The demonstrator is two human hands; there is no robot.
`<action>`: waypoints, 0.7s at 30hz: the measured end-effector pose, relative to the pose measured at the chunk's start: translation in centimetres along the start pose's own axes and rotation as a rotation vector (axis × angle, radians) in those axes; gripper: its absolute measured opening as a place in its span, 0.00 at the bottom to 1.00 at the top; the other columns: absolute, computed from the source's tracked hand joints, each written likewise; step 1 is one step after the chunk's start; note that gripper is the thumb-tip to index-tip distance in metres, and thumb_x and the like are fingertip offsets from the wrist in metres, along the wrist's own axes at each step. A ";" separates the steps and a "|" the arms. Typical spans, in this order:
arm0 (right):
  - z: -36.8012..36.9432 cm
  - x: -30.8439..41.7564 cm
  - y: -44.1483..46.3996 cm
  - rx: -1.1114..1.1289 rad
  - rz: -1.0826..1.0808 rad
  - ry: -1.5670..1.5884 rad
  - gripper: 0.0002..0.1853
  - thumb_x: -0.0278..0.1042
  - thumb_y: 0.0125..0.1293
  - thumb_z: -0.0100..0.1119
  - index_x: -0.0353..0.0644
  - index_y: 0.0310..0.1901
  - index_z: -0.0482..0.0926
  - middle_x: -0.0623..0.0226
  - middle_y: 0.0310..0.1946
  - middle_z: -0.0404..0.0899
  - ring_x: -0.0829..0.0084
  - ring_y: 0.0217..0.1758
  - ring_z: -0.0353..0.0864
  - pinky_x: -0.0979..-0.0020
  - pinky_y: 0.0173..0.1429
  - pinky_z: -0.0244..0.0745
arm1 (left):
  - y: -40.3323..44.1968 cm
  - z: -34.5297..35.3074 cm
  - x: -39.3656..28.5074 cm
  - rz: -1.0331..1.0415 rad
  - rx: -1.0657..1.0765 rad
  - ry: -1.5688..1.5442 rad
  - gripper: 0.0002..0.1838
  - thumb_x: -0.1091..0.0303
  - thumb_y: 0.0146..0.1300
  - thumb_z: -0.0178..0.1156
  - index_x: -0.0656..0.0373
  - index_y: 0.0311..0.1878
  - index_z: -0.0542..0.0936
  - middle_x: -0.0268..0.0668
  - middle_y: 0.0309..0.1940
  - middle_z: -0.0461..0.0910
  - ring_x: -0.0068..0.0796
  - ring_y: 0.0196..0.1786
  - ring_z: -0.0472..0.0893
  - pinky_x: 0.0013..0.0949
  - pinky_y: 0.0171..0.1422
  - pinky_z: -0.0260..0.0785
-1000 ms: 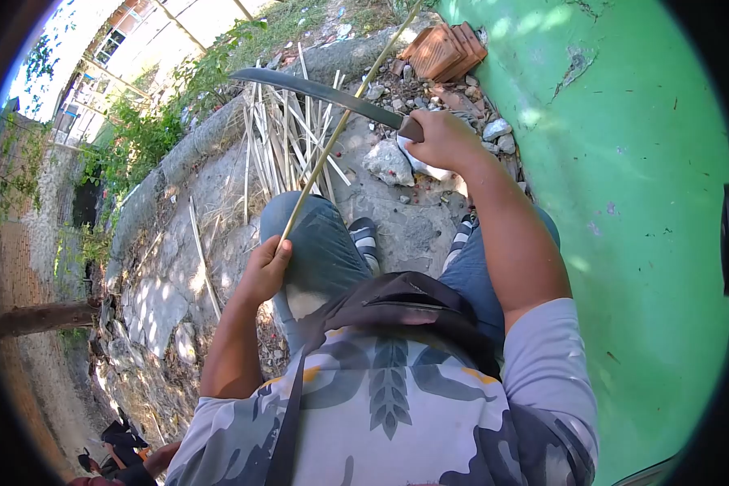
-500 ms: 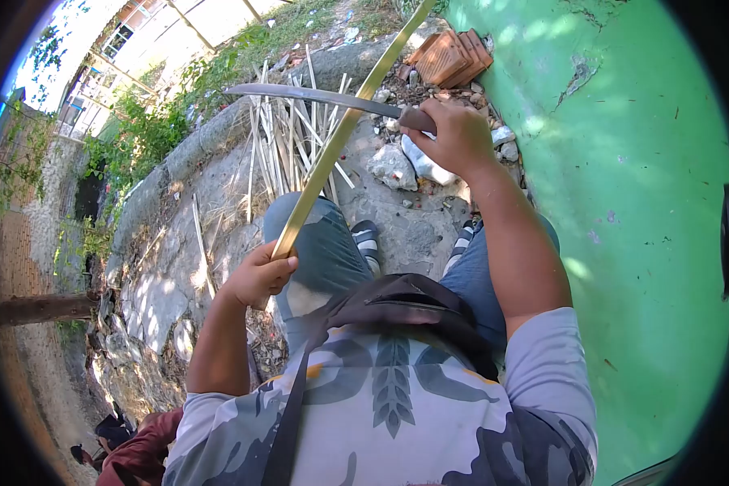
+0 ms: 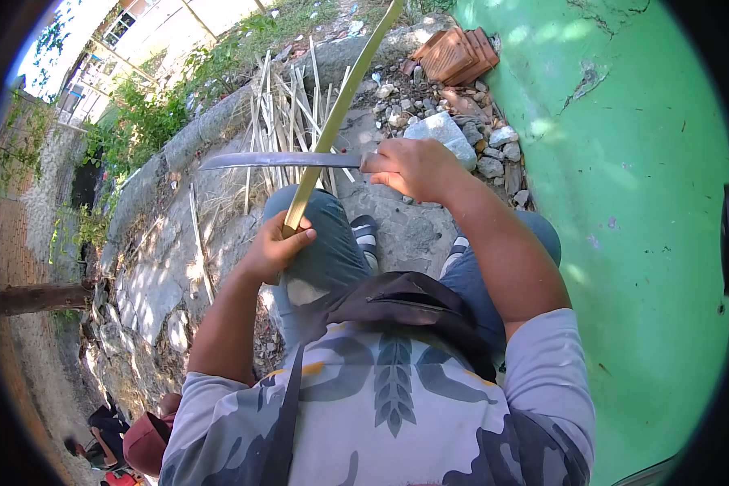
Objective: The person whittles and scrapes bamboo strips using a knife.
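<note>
My left hand is closed around the lower end of a long, flat yellow-green bamboo strip. The strip slants up and away to the right, past the top edge of the view. In my right hand is the handle of a machete, its long grey blade pointing left. Blade and strip cross a short way above my left hand. Whether the edge bites into the bamboo, I cannot tell.
Several thin pale strips lie heaped beyond my knees. Rubble and stacked roof tiles are further right, beside a green wall-like surface. Another person is at the lower left.
The machete has come down along the bamboo strip, closer to my left hand, and shifted left. My left hand has risen slightly, with the strip's upper end further left.
</note>
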State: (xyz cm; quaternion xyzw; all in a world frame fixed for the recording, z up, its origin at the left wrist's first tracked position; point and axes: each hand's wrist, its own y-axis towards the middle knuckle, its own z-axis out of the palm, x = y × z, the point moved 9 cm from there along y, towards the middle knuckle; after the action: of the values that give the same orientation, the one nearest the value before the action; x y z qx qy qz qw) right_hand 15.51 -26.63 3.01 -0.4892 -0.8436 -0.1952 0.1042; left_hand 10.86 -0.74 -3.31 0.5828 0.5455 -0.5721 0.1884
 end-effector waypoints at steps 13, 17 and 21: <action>2.1 1.8 0.6 -0.078 -0.079 0.058 0.24 0.62 0.68 0.66 0.46 0.36 0.79 0.56 0.26 0.85 0.46 0.32 0.87 0.49 0.36 0.80 | 0.6 -0.3 0.5 -0.073 -0.034 -0.024 0.21 0.56 0.63 0.76 0.54 0.46 0.75 0.23 0.25 0.72 0.14 0.22 0.68 0.25 0.26 0.57; 2.3 0.8 0.8 -0.109 -0.035 0.055 0.24 0.62 0.69 0.65 0.46 0.36 0.79 0.56 0.27 0.85 0.47 0.33 0.87 0.49 0.36 0.80 | 0.5 -0.3 0.8 -0.035 -0.031 0.006 0.20 0.57 0.62 0.77 0.54 0.45 0.75 0.23 0.25 0.72 0.14 0.23 0.68 0.25 0.25 0.56; 1.9 -0.7 0.9 -0.167 0.008 0.109 0.24 0.63 0.69 0.64 0.46 0.35 0.80 0.56 0.26 0.85 0.46 0.33 0.87 0.49 0.37 0.80 | 0.4 -0.2 0.4 -0.095 -0.015 0.019 0.19 0.60 0.62 0.76 0.55 0.45 0.75 0.23 0.25 0.72 0.15 0.23 0.68 0.25 0.26 0.56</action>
State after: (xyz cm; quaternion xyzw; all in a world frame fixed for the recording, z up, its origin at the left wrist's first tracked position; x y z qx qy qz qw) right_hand 16.64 -25.92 1.25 -0.4884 -0.8155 -0.2906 0.1095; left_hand 11.22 -0.52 -3.73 0.5602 0.5787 -0.5706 0.1603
